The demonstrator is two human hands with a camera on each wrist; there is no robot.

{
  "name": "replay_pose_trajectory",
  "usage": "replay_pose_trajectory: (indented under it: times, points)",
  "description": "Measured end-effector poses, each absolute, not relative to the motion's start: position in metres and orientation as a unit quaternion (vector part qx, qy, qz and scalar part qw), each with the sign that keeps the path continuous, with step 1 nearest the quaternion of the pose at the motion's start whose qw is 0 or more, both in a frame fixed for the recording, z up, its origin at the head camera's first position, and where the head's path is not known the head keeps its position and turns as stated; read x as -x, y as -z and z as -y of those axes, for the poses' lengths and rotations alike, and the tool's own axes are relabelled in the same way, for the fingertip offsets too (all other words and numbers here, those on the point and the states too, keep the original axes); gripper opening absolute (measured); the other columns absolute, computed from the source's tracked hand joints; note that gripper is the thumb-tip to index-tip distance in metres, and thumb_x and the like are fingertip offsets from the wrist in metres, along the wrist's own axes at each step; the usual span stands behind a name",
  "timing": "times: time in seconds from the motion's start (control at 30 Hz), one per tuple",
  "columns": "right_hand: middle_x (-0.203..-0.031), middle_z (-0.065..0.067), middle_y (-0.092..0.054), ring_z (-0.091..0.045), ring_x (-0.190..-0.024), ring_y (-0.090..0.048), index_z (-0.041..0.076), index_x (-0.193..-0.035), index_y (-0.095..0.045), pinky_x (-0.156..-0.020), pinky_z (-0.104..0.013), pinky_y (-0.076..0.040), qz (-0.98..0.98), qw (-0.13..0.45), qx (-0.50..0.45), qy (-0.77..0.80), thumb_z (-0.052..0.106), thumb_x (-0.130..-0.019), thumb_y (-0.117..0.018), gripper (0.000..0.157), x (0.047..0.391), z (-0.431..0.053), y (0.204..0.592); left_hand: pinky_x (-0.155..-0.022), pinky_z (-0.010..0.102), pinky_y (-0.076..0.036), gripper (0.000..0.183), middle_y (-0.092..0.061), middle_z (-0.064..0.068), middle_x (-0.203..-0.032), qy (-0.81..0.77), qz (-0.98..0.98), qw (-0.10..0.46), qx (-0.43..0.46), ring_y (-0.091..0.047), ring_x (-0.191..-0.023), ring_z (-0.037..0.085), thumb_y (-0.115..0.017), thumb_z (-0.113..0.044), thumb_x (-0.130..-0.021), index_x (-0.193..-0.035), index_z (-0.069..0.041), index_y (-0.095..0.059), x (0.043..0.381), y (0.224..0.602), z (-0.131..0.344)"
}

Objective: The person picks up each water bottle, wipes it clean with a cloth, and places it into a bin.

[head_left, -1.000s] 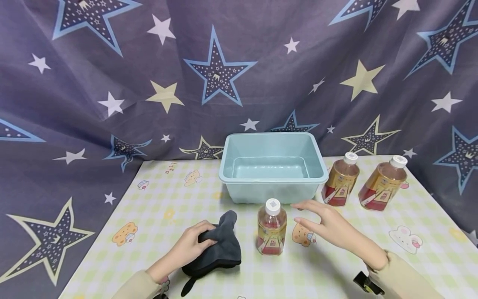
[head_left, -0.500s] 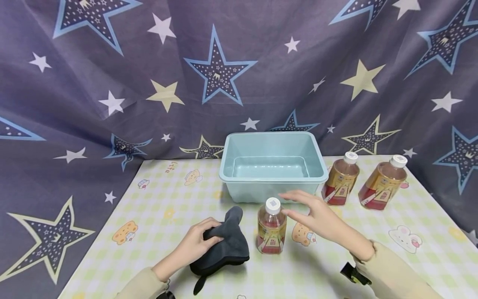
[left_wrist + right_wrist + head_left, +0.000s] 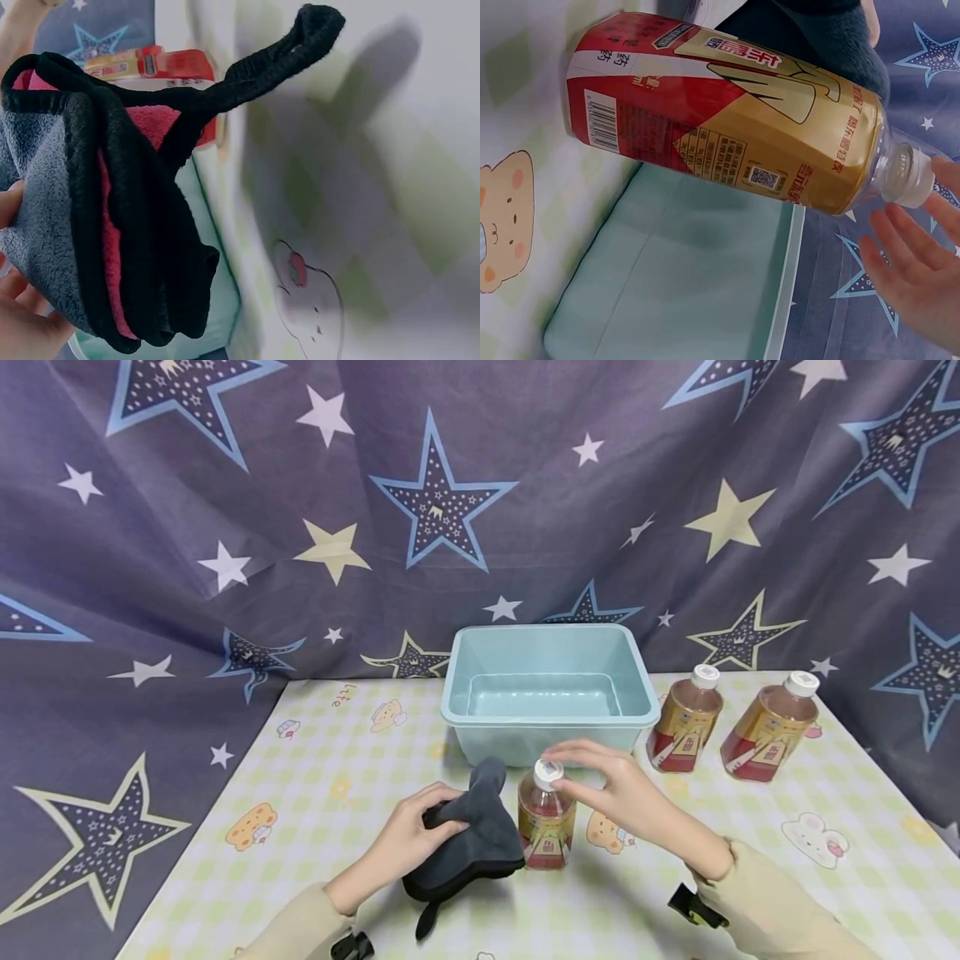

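Cloth (image 3: 487, 839), dark-grey fleece, lower centre of head view, pinched in left hand (image 3: 420, 827), just beside upright clear-plastic bottle (image 3: 547, 837). Right hand (image 3: 626, 789) pinches its white cap (image 3: 548, 774). Smooth pale-blue rectangular bin (image 3: 540, 743) behind.

Left wrist: fuzzy folds at left, black edging, pink lining (image 3: 112, 255), strap loop upper centre.

Right wrist: glossy red-gold label (image 3: 780, 135) upper centre, fingers round cap at right.

I get a bright, even head feed: a soft shadow on the tablecloth (image 3: 750, 860) below the right fingers (image 3: 588, 754), a faint gleam in the blue tub (image 3: 487, 743) beyond them. Both wrist feeds come dimmer. On the left one, past the grey cloth (image 3: 45, 172) at the left fingers (image 3: 10, 202), a blurry shadow spreads over printing that seems slightly out of focus.
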State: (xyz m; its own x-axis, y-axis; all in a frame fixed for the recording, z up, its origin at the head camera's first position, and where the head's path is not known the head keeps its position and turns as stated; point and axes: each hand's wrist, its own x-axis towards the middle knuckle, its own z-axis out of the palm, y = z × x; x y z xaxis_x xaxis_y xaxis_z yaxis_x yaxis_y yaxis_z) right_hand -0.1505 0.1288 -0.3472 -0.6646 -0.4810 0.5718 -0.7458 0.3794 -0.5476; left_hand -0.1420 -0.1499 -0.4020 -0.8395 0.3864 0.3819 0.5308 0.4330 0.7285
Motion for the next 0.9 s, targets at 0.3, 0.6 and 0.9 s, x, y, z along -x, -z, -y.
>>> replay_pose_trajectory:
  times: [0.3, 0.6, 0.9]
  points:
    - [-0.099, -0.005, -0.063, -0.018, -0.090, -0.060, 0.005, -0.098, -0.066, -0.077, -0.025, -0.047, 0.807, 0.187, -0.385, -0.406, 0.005, -0.074, -0.068, 0.024, 0.152, -0.126, 0.349, -0.082, 0.030, -0.044, 0.035, -0.062, 0.006, -0.100, 0.485, 0.835, 0.073, 0.249, -0.056, -0.095, 0.017, -0.069, -0.001, -0.072, -0.106, -0.006, -0.062, 0.133, 0.380, 0.133]
    - [-0.099, -0.007, -0.063, -0.017, -0.086, -0.061, 0.003, -0.096, -0.066, -0.074, -0.019, -0.045, 0.789, 0.197, -0.394, -0.429, -0.001, -0.072, -0.068, 0.025, 0.150, -0.125, 0.352, -0.083, 0.028, -0.043, 0.034, -0.062, 0.006, -0.099, 0.494, 0.824, 0.077, 0.266, -0.056, -0.095, 0.016, -0.068, 0.001, -0.072, -0.106, -0.003, -0.063, 0.132, 0.374, 0.119]
    - [-0.100, -0.009, -0.062, -0.016, -0.086, -0.061, 0.001, -0.098, -0.066, -0.073, -0.020, -0.047, 0.776, 0.198, -0.398, -0.448, -0.002, -0.072, -0.068, 0.027, 0.149, -0.124, 0.354, -0.082, 0.028, -0.044, 0.030, -0.062, 0.001, -0.097, 0.495, 0.813, 0.093, 0.293, -0.056, -0.092, 0.013, -0.068, -0.004, -0.074, -0.104, -0.007, -0.064, 0.145, 0.404, 0.119]
